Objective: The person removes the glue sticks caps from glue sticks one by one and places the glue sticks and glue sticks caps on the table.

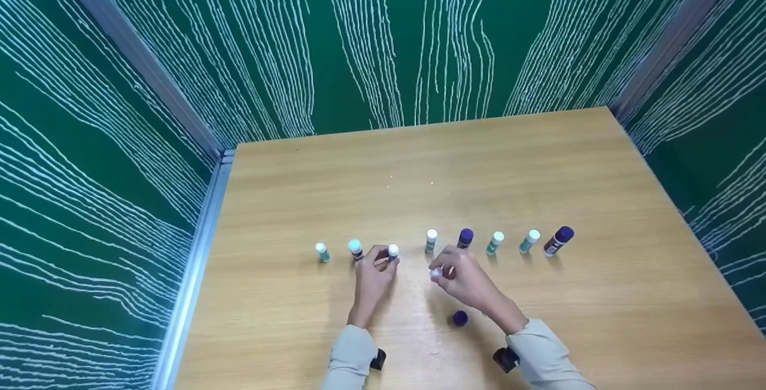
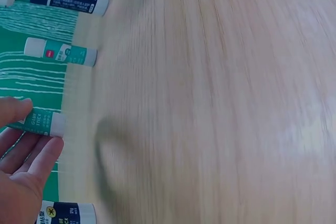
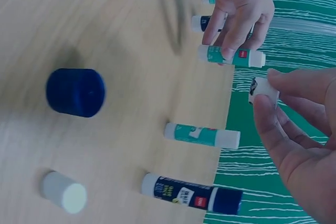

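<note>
My left hand (image 1: 375,279) grips a small teal glue stick (image 3: 226,55), which stands upright with a white upper end. Between its thumb and fingertips, my right hand (image 1: 464,279) pinches a small white cap (image 3: 264,92), held apart from the glue stick and to its right. A dark blue cap (image 1: 459,318) lies on the table near my right forearm. Beside it in the right wrist view is a loose white cap (image 3: 65,192). Just left of my left hand stands a dark glue stick with a pale cap (image 1: 355,249).
Other glue sticks form a row across the wooden table (image 1: 419,168): a small teal one (image 1: 322,252) at the left end, a white-capped teal one (image 1: 431,240) between the hands, several more rightward, ending with a large dark one (image 1: 559,241). Green walls (image 1: 353,49) border the table.
</note>
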### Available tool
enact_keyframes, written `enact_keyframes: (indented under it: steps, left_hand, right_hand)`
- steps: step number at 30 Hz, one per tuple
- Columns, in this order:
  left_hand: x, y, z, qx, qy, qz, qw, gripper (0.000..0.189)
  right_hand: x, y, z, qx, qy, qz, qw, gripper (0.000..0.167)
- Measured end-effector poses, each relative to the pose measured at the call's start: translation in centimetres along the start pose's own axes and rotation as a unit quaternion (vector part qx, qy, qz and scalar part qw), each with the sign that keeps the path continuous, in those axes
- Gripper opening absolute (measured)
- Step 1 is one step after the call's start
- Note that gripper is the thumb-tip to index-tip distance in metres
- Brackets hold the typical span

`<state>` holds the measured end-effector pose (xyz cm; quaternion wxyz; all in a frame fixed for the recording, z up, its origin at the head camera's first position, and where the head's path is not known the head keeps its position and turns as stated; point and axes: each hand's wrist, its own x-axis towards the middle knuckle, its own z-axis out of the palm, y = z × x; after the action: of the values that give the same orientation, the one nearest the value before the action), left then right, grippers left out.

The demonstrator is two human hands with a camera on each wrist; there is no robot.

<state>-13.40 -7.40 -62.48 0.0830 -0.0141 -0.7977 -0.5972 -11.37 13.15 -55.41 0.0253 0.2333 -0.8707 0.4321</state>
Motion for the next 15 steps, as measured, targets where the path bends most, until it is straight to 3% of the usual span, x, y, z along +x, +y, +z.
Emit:
enact_keyframes:
  steps: [9,15]
  left_hand:
    - [0.4,-0.5,0.3,-0.007,0.012,-0.022,0.9997,0.022]
    - [0.6,-0.9,0.5,-0.004,0.016,-0.028,0.9995,0.021]
  right_hand:
    - [-1.4,1.3,0.5,-0.004,-0.014,0.041,0.9990,0.012]
    - [-2.4,2.4,1.0,-0.003,-0.024,0.091,0.9956,0.012]
